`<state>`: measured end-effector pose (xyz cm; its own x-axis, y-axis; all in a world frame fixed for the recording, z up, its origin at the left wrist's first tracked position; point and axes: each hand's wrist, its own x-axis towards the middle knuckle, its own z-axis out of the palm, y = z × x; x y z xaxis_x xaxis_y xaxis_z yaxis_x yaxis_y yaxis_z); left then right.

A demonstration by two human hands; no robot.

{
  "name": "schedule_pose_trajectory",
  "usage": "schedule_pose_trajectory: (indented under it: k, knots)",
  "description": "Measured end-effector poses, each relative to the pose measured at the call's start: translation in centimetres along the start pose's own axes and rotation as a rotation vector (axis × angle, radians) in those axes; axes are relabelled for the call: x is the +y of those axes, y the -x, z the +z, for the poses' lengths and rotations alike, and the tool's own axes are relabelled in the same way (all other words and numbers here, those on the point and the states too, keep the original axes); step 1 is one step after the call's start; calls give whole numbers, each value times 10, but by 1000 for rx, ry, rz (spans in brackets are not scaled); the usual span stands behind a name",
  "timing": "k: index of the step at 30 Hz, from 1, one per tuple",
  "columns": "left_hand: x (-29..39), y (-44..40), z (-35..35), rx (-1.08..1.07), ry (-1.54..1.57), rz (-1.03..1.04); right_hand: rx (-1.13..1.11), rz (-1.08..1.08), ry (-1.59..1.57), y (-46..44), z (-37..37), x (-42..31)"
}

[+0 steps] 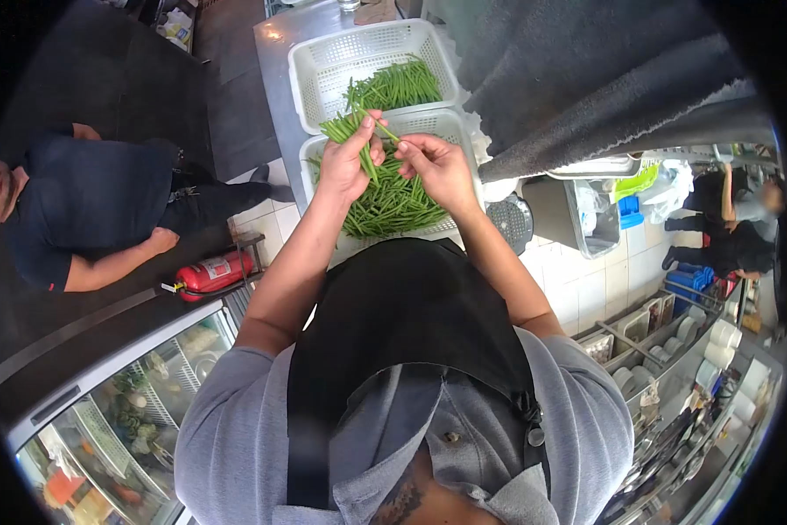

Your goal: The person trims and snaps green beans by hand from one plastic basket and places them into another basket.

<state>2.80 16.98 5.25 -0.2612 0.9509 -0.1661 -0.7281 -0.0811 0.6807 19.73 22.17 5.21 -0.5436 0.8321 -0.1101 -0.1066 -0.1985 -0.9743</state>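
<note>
Two white perforated baskets stand end to end on a steel counter. The near basket [310, 166] is filled with loose green beans [385, 206]; in the far basket [323, 66] lies a more aligned pile of green beans [407, 85]. Above the near basket, my left hand [348, 162] is closed around a bundle of green beans [345, 131]. My right hand [437, 171], just to its right, pinches the end of a single green bean [385, 132] whose other end meets the bundle.
The steel counter [275, 66] runs under the baskets. One person [96, 201] stands at the left near a red fire extinguisher [214, 273]. A grey bin [590, 219] is at the right, with other people [730, 210] farther off. Shelves of crockery [674, 350] stand lower right.
</note>
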Motion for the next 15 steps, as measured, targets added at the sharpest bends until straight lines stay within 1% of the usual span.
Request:
schedule_pose_trajectory:
  k: [3,5,6,8,9,11,12,14,15]
  knots:
    - [0,7,-7,3,-13,29,1,16,110,-3,4,1]
    - [-1,14,-9,-6,-117,68,73,12,-5,-7,9,6]
    - [-4,17,-7,-6,-114,71,71,11,-1,-8,14,9]
    - [-8,22,-3,62,-1,105,125,-7,-214,-9,22,15]
    - [-10,22,-7,64,41,112,123,-7,-215,-10,23,12]
    - [-8,20,-18,98,56,117,-67,72,-193,-9,23,8]
    - [-5,18,-21,131,74,122,-64,77,-194,-9,20,7]
    - [-2,17,-26,122,44,120,-226,50,69,-10,14,7]
    - [1,17,-23,126,-36,115,-208,47,143,-9,14,5]
